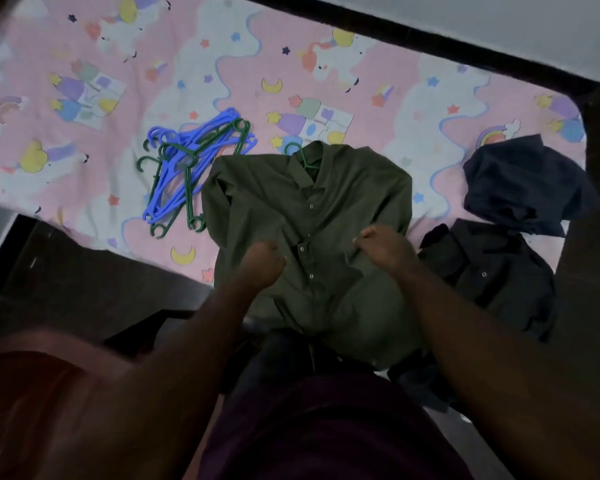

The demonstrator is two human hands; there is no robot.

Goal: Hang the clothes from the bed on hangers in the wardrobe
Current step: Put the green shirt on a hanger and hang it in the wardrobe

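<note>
Curled fingers [365, 235] of left hand [262, 263] and right hand [385, 245] grip green shirt [309, 202] on green hanger [300, 154].

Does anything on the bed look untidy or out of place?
Nothing is damaged. The hangers lie in a tangled heap left of the green shirt, and the dark clothes on its right are crumpled, not laid flat.

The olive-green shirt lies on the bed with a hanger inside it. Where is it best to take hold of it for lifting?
Grip the green hanger hook, which sticks out past the collar of the olive-green shirt. Come from above at the collar end: the hook lies exposed there, and the hanger would probably carry the shoulders.
</note>
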